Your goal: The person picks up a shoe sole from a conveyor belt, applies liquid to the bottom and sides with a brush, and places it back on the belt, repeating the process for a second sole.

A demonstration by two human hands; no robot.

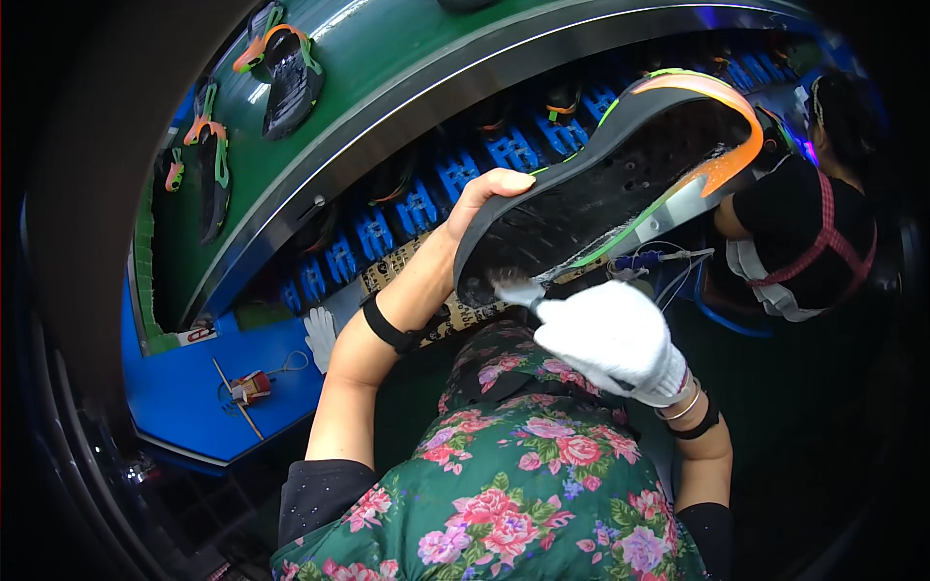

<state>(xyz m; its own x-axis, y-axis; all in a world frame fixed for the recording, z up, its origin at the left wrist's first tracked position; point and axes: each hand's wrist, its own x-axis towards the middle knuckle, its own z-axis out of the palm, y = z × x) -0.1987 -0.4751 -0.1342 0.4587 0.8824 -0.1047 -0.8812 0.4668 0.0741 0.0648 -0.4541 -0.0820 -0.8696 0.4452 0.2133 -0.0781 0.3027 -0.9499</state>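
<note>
My bare left hand [481,198] grips the rim of a shoe sole [596,189], its thumb lying over the edge. The sole is black and cupped, with an orange and green band round the end farther from me; its hollow side faces me, tilted. My right hand [615,337], in a white knitted glove, is closed round a small brush [523,291]. The bristles reach into the sole's near end and appear to touch its inner surface, which looks wet and shiny in places. The brush's handle is mostly hidden by the glove.
Beyond a metal rail [387,126] runs a green conveyor belt [387,44] with several similar shoe parts [291,92]. Blue racks [417,208] line its near side. A blue table [184,392] carries a white glove [321,337] and a small red box [254,385]. A co-worker [804,228] sits at right.
</note>
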